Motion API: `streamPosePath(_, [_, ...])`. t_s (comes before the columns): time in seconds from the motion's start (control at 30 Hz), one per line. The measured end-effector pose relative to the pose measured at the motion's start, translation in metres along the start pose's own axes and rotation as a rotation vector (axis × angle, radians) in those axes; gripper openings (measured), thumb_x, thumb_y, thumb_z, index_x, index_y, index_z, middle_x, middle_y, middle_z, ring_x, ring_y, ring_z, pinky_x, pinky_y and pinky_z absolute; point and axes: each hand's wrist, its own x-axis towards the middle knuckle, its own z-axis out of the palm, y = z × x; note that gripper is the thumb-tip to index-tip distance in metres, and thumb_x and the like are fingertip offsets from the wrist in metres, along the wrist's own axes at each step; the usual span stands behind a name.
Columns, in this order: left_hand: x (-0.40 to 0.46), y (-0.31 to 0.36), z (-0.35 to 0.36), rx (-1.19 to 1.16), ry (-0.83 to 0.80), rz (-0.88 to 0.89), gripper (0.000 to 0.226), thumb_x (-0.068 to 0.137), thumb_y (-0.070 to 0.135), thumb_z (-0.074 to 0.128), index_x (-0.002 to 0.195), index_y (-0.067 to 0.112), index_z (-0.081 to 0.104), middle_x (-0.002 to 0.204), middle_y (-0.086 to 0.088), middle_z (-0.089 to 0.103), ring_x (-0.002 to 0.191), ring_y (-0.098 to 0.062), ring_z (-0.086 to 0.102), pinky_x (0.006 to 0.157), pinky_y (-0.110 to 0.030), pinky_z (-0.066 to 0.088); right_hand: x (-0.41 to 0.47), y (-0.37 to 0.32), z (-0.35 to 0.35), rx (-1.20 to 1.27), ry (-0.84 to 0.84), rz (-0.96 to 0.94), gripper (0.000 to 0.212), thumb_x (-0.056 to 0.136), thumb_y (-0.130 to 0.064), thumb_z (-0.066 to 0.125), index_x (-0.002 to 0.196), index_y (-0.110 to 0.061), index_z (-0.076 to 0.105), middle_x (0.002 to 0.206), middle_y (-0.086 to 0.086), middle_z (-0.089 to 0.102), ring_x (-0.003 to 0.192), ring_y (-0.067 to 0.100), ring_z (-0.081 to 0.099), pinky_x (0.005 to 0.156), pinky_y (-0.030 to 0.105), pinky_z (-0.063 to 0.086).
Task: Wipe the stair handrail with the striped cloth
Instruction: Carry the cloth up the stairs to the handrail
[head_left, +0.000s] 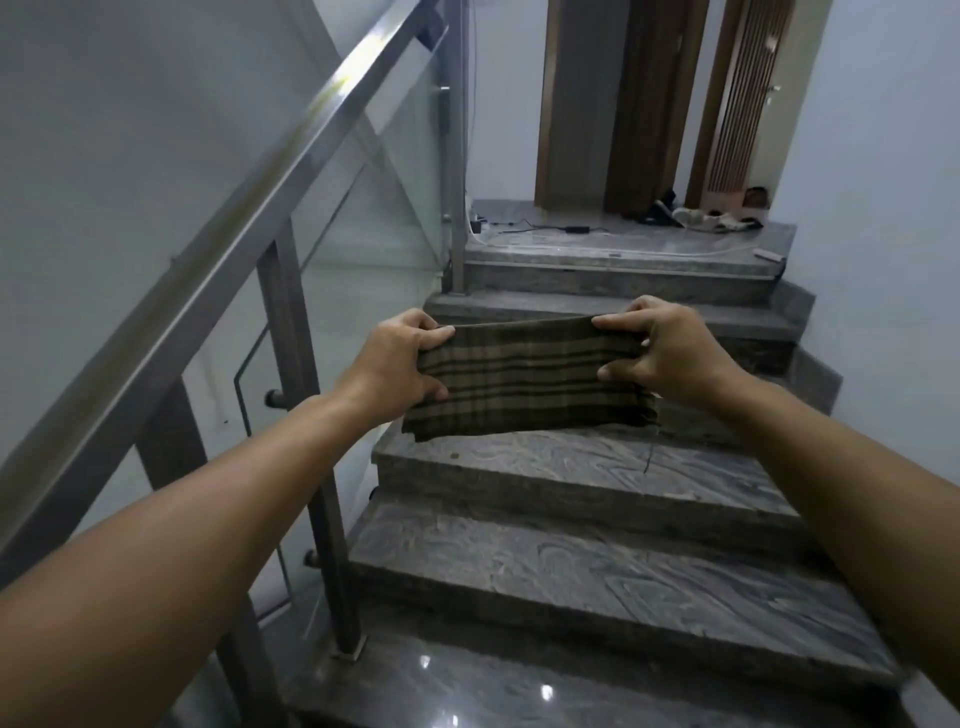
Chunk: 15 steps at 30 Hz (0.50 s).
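Observation:
The striped cloth (530, 382), brown with dark and tan stripes, is folded and stretched flat in front of me above the stairs. My left hand (397, 361) grips its left end and my right hand (660, 353) grips its right end. A loose thread hangs from the cloth's lower right corner. The steel stair handrail (260, 192) runs diagonally up along the left, from the lower left to the top centre. The cloth is well to the right of the rail and does not touch it.
Grey marble steps (571, 566) rise ahead to a landing (623, 241) with shoes, cables and wooden doors. Glass panels (384, 208) and steel posts (291, 322) stand under the rail. A white wall closes the right side.

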Motion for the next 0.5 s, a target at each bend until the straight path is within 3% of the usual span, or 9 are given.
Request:
streamPosePath(0.13, [0.078, 0.001, -0.026, 0.014, 0.066, -0.058, 0.072, 0.064, 0.001, 0.082, 0.13, 0.008, 0.054, 0.108, 0.003, 0.052, 0.1, -0.012, 0.05, 0.091, -0.021, 0.044, 0.088, 0.012, -0.026, 0.024, 0.006, -0.052, 0.06, 0.068, -0.006, 0.08, 0.124, -0.008, 0.059, 0.109, 0.003, 0.057, 0.099, 0.017, 0.056, 0.087, 0.02, 0.047])
streamPosePath(0.5, [0.25, -0.02, -0.128, 0.183, 0.179, -0.123, 0.076, 0.063, 0.007, 0.084, 0.132, 0.009, 0.052, 0.108, 0.005, 0.049, 0.103, -0.013, 0.048, 0.095, -0.02, 0.04, 0.323, -0.002, -0.067, 0.057, 0.014, -0.209, 0.053, 0.071, -0.004, 0.077, 0.122, -0.01, 0.061, 0.11, 0.003, 0.055, 0.101, 0.021, 0.057, 0.093, 0.033, 0.051])
